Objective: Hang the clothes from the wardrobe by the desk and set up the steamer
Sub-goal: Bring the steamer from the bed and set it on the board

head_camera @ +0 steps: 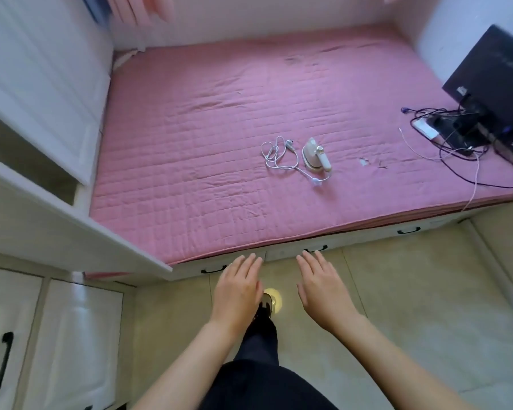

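Head view, looking down past the person's dark trousers to a tiled floor. Nearest the camera, the left hand [237,288] and the right hand [320,287] are held out side by side, palms down, fingers straight and relaxed; both are released and grasp nothing. They hover over the floor just short of the bed's drawer front [282,253], touching nothing. Beyond them lies the bed, covered by a pink quilted mattress pad [190,137]. On the pad, right of centre and well apart from both hands, stands the small white steamer [316,159], with its white cord [276,155] loosely coiled just beside it on the left, the plug apparently unconnected, though this is too small to confirm. At the far right edge sit a dark monitor [495,84] and a tangle of cables [456,137]. To the left stands white cabinetry [42,84]; no clothes or hangers are in view. Judged stage: the outset, nothing yet hung or set up. The next move calls for turning to the wardrobe, or leaning across the bed to the steamer.
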`<state>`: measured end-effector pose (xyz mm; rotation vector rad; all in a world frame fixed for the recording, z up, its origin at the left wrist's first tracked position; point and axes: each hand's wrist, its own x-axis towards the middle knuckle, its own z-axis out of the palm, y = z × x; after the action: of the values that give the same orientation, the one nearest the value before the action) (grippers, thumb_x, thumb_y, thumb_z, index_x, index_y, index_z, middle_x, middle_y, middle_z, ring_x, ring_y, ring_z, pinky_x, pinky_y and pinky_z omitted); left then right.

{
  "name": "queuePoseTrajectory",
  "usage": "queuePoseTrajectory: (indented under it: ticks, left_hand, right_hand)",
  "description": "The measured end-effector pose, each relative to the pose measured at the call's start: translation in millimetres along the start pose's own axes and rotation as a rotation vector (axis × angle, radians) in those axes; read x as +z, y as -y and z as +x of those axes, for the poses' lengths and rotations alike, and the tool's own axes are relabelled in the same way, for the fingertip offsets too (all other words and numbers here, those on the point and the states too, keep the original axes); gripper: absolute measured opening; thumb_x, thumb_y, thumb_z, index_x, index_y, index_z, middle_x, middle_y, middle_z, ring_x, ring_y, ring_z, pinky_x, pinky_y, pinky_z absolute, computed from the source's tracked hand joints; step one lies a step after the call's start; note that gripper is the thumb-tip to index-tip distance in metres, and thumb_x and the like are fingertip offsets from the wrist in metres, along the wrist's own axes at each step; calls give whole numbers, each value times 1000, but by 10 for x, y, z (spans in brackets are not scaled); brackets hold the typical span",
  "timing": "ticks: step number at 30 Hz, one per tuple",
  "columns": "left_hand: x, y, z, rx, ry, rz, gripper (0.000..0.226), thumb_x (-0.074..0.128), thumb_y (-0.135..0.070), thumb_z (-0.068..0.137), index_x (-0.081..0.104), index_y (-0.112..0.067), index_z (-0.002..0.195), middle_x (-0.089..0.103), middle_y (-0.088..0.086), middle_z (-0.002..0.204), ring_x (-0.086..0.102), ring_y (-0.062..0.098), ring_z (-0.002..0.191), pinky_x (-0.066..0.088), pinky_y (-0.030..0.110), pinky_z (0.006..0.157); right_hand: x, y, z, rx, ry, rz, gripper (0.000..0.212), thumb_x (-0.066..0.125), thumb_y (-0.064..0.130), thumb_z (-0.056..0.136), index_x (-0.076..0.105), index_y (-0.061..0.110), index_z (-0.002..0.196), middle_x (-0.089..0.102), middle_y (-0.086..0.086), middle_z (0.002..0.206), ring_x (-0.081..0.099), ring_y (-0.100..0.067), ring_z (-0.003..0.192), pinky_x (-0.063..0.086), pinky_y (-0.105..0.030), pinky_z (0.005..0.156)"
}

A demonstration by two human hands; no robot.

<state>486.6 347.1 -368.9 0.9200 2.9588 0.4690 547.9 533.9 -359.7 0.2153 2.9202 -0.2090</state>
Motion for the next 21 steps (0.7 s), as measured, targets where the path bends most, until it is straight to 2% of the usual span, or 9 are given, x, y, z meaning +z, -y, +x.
queuePoseTrajectory:
  ticks: [3, 6, 10, 13, 17, 21]
  left_hand:
    - [4, 9, 500, 35, 14, 12, 44, 68, -20, 81, 63, -10, 124, 65, 5, 125, 61, 25, 116, 47, 38, 99]
    - [19, 27, 1014, 46, 38, 25, 49, 74, -17, 78, 63, -9, 125, 65, 7, 125, 61, 28, 115, 49, 40, 97]
    - [120, 78, 1630, 83, 81, 31, 50, 71, -18, 81, 59, -8, 129, 62, 9, 130, 58, 29, 119, 49, 42, 98]
    - [179, 88, 2021, 96, 99, 24, 53, 69, -19, 82, 56, -8, 132, 59, 10, 133, 54, 30, 124, 48, 43, 100]
    - [307, 40, 2546, 102, 99, 20, 51, 64, -19, 83, 57, -6, 131, 57, 12, 136, 52, 31, 127, 49, 46, 99]
    - [453, -92, 3016, 63, 136, 30, 52, 40, -26, 85, 61, -5, 127, 59, 12, 133, 55, 31, 125, 50, 44, 98]
  right_hand:
    - [-184, -223, 362, 48, -7, 7, 58, 73, 21, 76, 56, 3, 129, 59, -14, 131, 52, -37, 125, 51, -47, 93]
    - [-328, -447, 743, 73, -3, 2, 58, 71, 22, 78, 55, 3, 130, 58, -14, 131, 51, -37, 126, 50, -48, 95]
    - [-433, -739, 1206, 104, -15, 13, 55, 68, 23, 82, 53, 1, 131, 57, -17, 132, 49, -38, 127, 47, -49, 99]
    - [-543, -937, 1509, 123, -28, 18, 55, 61, 22, 87, 46, 1, 136, 51, -17, 138, 41, -37, 134, 40, -48, 106]
    - [-636, -1283, 1948, 123, -12, 46, 57, 47, 24, 96, 30, 5, 147, 32, -14, 153, 23, -33, 144, 27, -46, 115]
    - [-634, -1675, 2391, 114, -10, 30, 58, 67, 20, 80, 52, 1, 133, 55, -17, 135, 47, -38, 130, 46, -50, 100]
